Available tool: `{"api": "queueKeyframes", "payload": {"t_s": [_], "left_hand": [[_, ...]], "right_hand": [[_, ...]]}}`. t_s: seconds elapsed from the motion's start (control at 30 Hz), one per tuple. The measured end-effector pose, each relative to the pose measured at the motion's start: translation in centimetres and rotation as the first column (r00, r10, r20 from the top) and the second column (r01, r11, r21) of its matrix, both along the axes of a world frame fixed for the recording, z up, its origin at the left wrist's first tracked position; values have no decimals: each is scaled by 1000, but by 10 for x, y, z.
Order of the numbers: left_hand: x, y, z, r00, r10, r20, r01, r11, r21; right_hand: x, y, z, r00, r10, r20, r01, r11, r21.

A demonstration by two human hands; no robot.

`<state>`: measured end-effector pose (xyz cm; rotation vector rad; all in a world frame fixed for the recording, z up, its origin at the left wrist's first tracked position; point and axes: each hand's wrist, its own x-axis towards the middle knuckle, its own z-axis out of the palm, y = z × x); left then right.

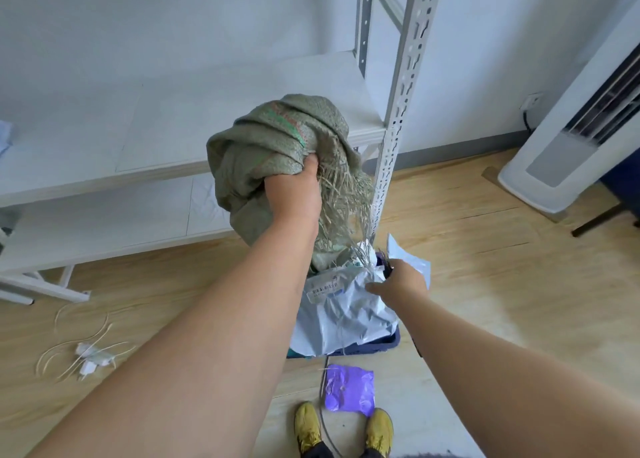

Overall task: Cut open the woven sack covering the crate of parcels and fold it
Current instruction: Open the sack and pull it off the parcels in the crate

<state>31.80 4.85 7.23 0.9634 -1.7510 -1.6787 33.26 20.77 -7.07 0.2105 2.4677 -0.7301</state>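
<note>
Sacking (273,152) — green woven, bunched and crumpled — hung from the left hand (294,189), lifted above the blue crate (367,346) of grey parcels (343,314). Frayed strands trailed from its cut edge down toward the crate. The left fingers were clenched tight on the sack. The right hand (400,282) rested on the parcels, closed round a dark object too hidden to identify.

The wooden floor (485,284) carries the blue crate (367,346), a purple bag (349,388) and loose strings (83,346) (left).
</note>
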Motion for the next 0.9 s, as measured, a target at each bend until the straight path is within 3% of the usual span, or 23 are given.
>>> {"api": "queueKeyframes", "payload": {"t_s": [0.23, 0.33, 0.4, 0.53, 0.67, 0.8, 0.9], "left_hand": [[-8, -5, 24, 993, 72, -91, -79, 994, -74], [-5, -7, 30, 995, 50, -92, -65, 985, -160], [0, -9, 24, 1000, 24, -12, -26, 962, -270], [18, -18, 2, 950, 92, 298, 32, 922, -387], [31, -29, -15, 934, -16, 358, 182, 882, -435], [33, -54, -25, 866, -52, 497, 294, 857, -423], [36, -87, -26, 817, 99, 568, 156, 911, -383]], "right_hand": [[10, 0, -25, 990, -36, 136, 25, 996, 87], [8, -1, -30, 993, -71, 91, 64, 995, 78], [4, -8, -27, 998, -62, 21, 62, 998, 4], [-3, -28, -3, 988, 8, -151, -32, 987, -157], [-16, -36, 36, 916, 168, -363, -235, 961, -149], [-34, -28, 82, 866, 376, -331, -435, 891, -127], [-47, -20, 104, 849, 406, -338, -458, 884, -88]]}}
